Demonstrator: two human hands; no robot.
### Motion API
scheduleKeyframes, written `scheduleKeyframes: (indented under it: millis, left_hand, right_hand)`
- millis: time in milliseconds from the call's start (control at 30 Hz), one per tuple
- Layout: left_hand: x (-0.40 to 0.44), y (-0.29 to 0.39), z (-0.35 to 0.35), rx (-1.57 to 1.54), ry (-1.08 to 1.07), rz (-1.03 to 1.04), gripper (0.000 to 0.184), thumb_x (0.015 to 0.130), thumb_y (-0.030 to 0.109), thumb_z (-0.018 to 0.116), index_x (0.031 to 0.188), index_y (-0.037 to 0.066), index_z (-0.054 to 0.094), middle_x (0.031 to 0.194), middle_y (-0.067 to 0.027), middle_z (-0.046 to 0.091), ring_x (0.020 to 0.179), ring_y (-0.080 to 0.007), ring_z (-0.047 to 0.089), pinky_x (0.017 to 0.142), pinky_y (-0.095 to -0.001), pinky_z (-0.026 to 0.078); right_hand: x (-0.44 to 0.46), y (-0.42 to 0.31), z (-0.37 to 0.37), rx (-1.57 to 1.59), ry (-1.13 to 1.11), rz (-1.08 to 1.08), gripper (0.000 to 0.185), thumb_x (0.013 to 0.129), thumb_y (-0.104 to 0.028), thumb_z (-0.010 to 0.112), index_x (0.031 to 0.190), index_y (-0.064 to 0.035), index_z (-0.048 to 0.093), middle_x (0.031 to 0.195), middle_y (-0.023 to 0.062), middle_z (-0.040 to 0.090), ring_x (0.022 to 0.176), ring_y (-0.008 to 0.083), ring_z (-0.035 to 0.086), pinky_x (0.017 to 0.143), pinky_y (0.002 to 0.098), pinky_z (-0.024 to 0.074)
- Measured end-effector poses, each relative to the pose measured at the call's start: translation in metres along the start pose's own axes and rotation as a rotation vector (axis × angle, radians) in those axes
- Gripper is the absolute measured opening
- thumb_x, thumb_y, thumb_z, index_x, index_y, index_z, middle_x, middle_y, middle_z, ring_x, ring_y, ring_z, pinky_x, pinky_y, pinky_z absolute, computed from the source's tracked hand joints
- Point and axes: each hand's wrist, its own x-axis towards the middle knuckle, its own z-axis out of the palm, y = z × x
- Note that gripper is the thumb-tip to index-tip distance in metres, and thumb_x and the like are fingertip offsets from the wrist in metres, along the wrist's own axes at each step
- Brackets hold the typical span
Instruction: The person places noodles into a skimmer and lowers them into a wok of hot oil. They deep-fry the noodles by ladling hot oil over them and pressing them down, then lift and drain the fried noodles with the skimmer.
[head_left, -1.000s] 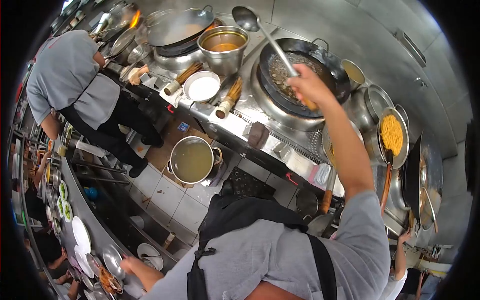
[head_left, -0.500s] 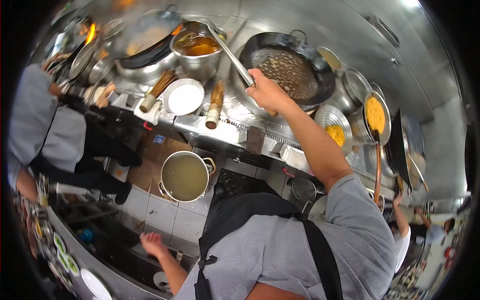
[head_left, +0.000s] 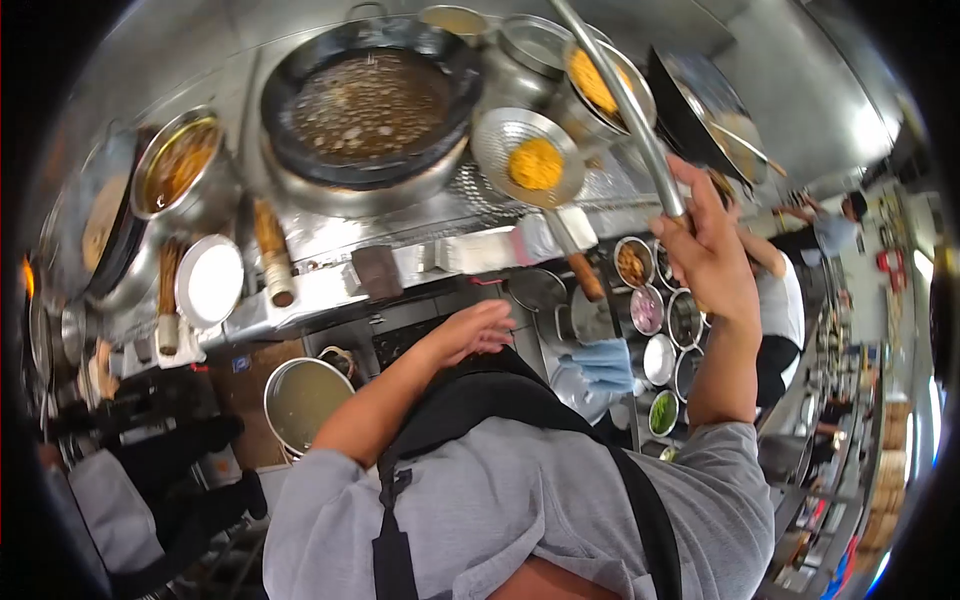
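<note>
My right hand [head_left: 715,255] is closed around the end of a long metal ladle handle [head_left: 632,108], raised toward the top edge of view. The ladle's head is out of view. Empty, with its fingers loosely extended, my left hand [head_left: 465,337] hovers before my apron. Ahead, a black wok [head_left: 282,145] holds bubbling brown oil. Beside it rests a perforated strainer [head_left: 490,150] with yellow shreds [head_left: 536,164] in it and a wooden handle [head_left: 586,276] pointing toward me. More yellow shreds lie in a metal container [head_left: 642,100] behind the raised handle.
A steel pot [head_left: 215,190] of amber liquid, a white bowl [head_left: 209,281] and bamboo brushes [head_left: 272,250] stand left. A large pot [head_left: 285,445] sits low. Ingredient bowls [head_left: 659,359] and a blue cloth [head_left: 597,366] are at right. People [head_left: 782,310] work on both sides.
My view has turned right. My right hand has swung the ladle from near the amber pot across to the right. My left hand has come up in front of my body.
</note>
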Motion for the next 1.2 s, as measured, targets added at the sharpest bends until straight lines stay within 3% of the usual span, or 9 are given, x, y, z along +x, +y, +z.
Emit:
scheduleKeyframes:
  millis: [267,400,600,733,800,867,1000,1100,1200]
  left_hand:
    - [0.152,0.021,0.092,-0.464,0.005,0.016,0.052,0.087,0.043,0.065,0.121,0.007,0.049,0.114,-0.015,0.056,0.1,-0.0298,0.061,0.09,-0.0482,0.049]
    - [0.148,0.039,0.105,-0.528,0.233,0.112,0.024,0.086,0.023,0.065,0.095,0.005,0.052,0.077,-0.0083,0.06,0.07,-0.0238,0.062,0.06,-0.0385,0.054]
    - [0.138,0.042,0.102,-0.424,0.354,0.146,0.01,0.083,0.009,0.062,0.087,0.004,0.055,0.077,-0.0065,0.058,0.063,-0.0167,0.057,0.054,-0.0307,0.049]
    - [0.139,0.049,0.106,-0.307,0.442,0.137,0.008,0.082,0.006,0.062,0.085,0.003,0.055,0.074,-0.0065,0.056,0.061,-0.0157,0.056,0.048,-0.0268,0.047]
    - [0.131,0.055,0.11,-0.323,0.45,0.141,0.008,0.079,0.002,0.06,0.08,0.003,0.053,0.071,-0.0069,0.054,0.059,-0.016,0.055,0.047,-0.0271,0.046]
    - [0.117,0.068,0.114,-0.31,0.43,0.181,0.008,0.077,0.0,0.06,0.077,0.004,0.053,0.069,-0.0077,0.054,0.056,-0.0169,0.054,0.046,-0.0289,0.046]
    - [0.072,0.062,0.135,-0.147,0.485,0.23,0.017,0.077,-0.002,0.059,0.09,0.002,0.049,0.071,-0.0066,0.051,0.054,-0.016,0.053,0.042,-0.0286,0.045]
    - [0.041,0.06,0.161,-0.039,0.503,0.318,0.028,0.078,-0.003,0.059,0.101,0.002,0.045,0.076,-0.0069,0.05,0.054,-0.0153,0.053,0.04,-0.0293,0.045]
    - [0.024,0.055,0.186,0.0,0.427,0.501,0.035,0.078,-0.003,0.059,0.108,0.004,0.042,0.079,-0.0072,0.05,0.054,-0.0147,0.053,0.04,-0.0293,0.045]
  right_hand:
    - [-0.083,0.122,-0.055,-0.336,-0.094,0.198,0.059,0.087,-0.014,0.064,0.139,-0.0157,0.037,0.074,0.0175,0.062,0.071,0.0352,0.064,0.067,0.0406,0.0475]
    - [-0.065,0.201,-0.056,-0.207,-0.264,0.385,0.057,0.087,-0.015,0.061,0.138,-0.0182,0.037,0.079,0.0206,0.064,0.079,0.0393,0.066,0.068,0.047,0.0484]
    - [-0.072,0.273,0.043,-0.274,-0.192,0.237,0.055,0.087,-0.012,0.05,0.138,-0.0019,0.03,0.088,0.0317,0.064,0.08,0.0493,0.062,0.072,0.0546,0.0481]
    - [-0.1,0.283,-0.006,0.097,-0.234,0.256,0.058,0.087,-0.014,0.059,0.139,-0.0043,0.033,0.095,0.0252,0.065,0.084,0.0386,0.066,0.075,0.0451,0.049]
    - [-0.104,0.268,-0.028,0.226,-0.253,0.343,0.057,0.088,-0.009,0.061,0.139,-0.0049,0.037,0.099,0.0139,0.06,0.085,0.0177,0.058,0.076,0.0314,0.0475]
    - [-0.111,0.26,-0.035,0.253,-0.151,0.306,0.057,0.087,-0.007,0.06,0.14,-0.005,0.037,0.102,0.0113,0.059,0.089,0.0189,0.059,0.079,0.0315,0.0471]
    - [-0.117,0.24,-0.056,0.436,0.046,0.164,0.057,0.088,-0.004,0.058,0.14,-0.0045,0.036,0.087,0.0052,0.055,0.067,0.0114,0.053,0.06,0.0248,0.0441]
    - [-0.116,0.223,-0.071,0.825,0.105,0.21,0.058,0.087,-0.001,0.055,0.141,-0.0049,0.033,0.069,-0.0007,0.045,0.042,0.0027,0.036,0.038,0.0186,0.0284]
    - [-0.097,0.224,-0.075,1.236,-0.028,0.134,0.061,0.087,0.001,0.055,0.142,-0.008,0.031,0.078,0.004,0.052,0.039,0.0057,0.038,0.034,0.0206,0.033]
